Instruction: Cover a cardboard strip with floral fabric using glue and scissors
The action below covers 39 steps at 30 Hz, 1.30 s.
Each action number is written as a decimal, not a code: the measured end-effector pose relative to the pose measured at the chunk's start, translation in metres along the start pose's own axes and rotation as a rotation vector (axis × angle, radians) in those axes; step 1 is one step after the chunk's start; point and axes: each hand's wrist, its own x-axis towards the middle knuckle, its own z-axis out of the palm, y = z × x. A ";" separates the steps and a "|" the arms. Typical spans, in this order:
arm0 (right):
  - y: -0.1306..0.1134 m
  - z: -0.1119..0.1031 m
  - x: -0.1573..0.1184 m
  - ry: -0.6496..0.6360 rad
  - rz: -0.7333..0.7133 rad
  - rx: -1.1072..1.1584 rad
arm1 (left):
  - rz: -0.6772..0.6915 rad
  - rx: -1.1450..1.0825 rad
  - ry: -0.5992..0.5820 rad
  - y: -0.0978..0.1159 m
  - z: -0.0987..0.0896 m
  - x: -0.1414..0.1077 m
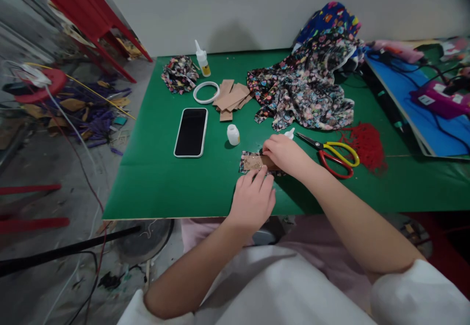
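Near your front edge of the green table [154, 183], the cardboard strip [252, 162] lies on floral fabric [242, 167], its long axis left to right. Your left hand [253, 197], fingers half-bent, touches its near edge; your right hand [287, 153] curls over its right part; I cannot tell whether either grips. The upright bottle's yellow label [205, 70] is unreadable. A pale wall [165, 11] stands behind.

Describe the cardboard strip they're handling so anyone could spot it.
On the green table, find the left hand and right hand. Partly under them lies the cardboard strip; unlike the piled strips farther back, it lies on floral fabric and has shiny spots.
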 end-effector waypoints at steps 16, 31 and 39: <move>0.001 -0.011 0.000 -0.073 0.065 0.182 | -0.055 0.071 -0.120 0.001 -0.013 0.028; 0.012 -0.018 -0.008 -0.136 0.074 0.313 | -0.087 -0.158 -0.196 -0.023 -0.030 0.049; 0.013 -0.010 -0.008 -0.112 0.110 0.306 | -0.064 -0.316 -0.172 -0.028 -0.031 0.039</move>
